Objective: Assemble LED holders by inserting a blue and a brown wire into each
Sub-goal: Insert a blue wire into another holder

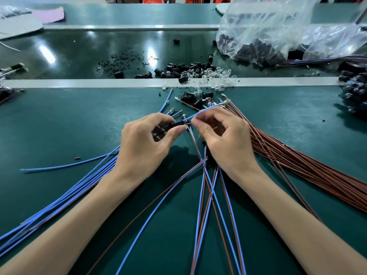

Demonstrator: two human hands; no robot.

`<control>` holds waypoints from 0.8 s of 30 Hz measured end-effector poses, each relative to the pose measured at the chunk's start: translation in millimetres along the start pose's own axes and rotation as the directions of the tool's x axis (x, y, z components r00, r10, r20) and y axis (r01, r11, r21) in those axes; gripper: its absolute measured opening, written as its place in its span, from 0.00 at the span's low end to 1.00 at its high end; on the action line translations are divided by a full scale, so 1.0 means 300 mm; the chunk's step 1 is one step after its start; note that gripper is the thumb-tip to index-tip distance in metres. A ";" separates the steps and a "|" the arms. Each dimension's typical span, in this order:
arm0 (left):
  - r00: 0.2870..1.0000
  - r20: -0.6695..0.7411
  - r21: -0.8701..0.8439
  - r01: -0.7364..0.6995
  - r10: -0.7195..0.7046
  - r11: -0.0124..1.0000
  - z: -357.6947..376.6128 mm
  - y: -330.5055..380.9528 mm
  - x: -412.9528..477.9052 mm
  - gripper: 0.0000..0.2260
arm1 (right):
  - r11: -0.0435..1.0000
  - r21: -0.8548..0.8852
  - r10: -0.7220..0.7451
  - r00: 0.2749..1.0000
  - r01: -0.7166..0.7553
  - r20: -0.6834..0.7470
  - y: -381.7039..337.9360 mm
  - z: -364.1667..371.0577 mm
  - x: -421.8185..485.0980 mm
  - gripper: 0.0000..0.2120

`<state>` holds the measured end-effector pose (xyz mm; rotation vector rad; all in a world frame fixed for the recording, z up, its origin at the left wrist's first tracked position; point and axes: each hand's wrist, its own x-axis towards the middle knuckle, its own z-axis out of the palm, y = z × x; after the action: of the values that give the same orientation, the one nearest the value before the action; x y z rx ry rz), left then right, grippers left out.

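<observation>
- Blue and brown wires (208, 205) are crossing one another at the near edge of the desk (59, 126), between the two forearms. They are overlapping too much to count.
- A fan of blue wires (69, 195) is lying from the near left corner toward the middle, too tightly packed to count. One single blue wire (59, 166) is lying apart just beyond it.
- A thick brown bundle (297, 161) is running from the right edge toward the middle, its metal tips pointing far-left.
- The left hand (143, 143) is curling over mid-desk, thumb and forefinger pinching one black holder (176, 124). The holder is lying with its long axis left to right, and its right end is facing the other hand.
- The right hand (228, 139) is meeting it, fingertips closing on one blue lead (206, 109) right at the holder's end. That lead is slanting away toward the far right.
- Loose holders (184, 69) and clear LEDs (218, 76) are lying heaped along a pale rail (99, 83) that is crossing the desk; there are too many to count.
- One clear bag (278, 32) of dark parts is slumping at the far right corner.
</observation>
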<state>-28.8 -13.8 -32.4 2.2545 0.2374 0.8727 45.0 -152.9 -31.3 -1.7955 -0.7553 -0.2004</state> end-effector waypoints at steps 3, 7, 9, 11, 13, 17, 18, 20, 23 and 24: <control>0.996 0.036 -0.004 -0.077 0.077 0.997 0.003 0.011 0.000 0.13 | 0.999 0.015 -0.031 0.999 0.030 0.023 -0.003 0.003 -0.003 0.01; 0.985 0.069 0.002 -0.158 0.157 0.987 0.004 0.004 -0.004 0.10 | 0.980 0.179 0.081 0.995 -0.089 0.052 -0.006 0.003 -0.003 0.01; 0.984 0.073 0.006 -0.165 0.164 0.986 0.004 0.001 -0.005 0.09 | 0.957 0.248 0.145 0.989 -0.148 0.032 -0.003 0.001 0.001 0.04; 0.983 0.082 0.006 -0.168 0.167 0.986 0.004 0.000 -0.006 0.10 | 0.967 0.217 0.133 0.991 -0.135 0.025 -0.001 -0.001 0.001 0.08; 0.979 0.102 -0.006 -0.178 0.177 0.984 0.003 0.001 -0.008 0.09 | 0.984 0.146 0.091 0.994 -0.100 0.064 -0.003 0.001 -0.005 0.08; 0.975 0.126 0.002 -0.183 0.181 0.983 0.005 -0.001 -0.005 0.06 | 0.996 0.078 0.038 0.997 -0.043 0.068 -0.018 0.001 -0.016 0.03; 0.978 0.119 0.015 -0.174 0.171 0.985 0.005 -0.004 -0.002 0.05 | 0.998 0.051 0.020 0.999 -0.023 0.046 -0.025 0.000 -0.018 0.01; 0.989 0.082 0.043 -0.128 0.124 0.991 0.002 -0.014 0.004 0.03 | 1.000 -0.010 0.021 0.999 -0.021 -0.045 -0.039 -0.006 -0.016 0.05; 1.000 0.027 0.054 -0.015 0.014 0.998 0.002 -0.031 0.009 0.02 | 0.989 -0.130 0.036 0.970 -0.069 -0.239 -0.044 -0.030 0.047 0.10; 1.000 0.012 0.058 0.017 -0.017 0.998 0.002 -0.036 0.010 0.03 | 0.976 -0.207 0.019 0.965 -0.075 -0.262 -0.039 -0.037 0.086 0.10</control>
<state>-25.3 -4.9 -38.4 2.3070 0.2788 0.8523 61.0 -150.7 -5.4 -1.9414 -0.5186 -0.4915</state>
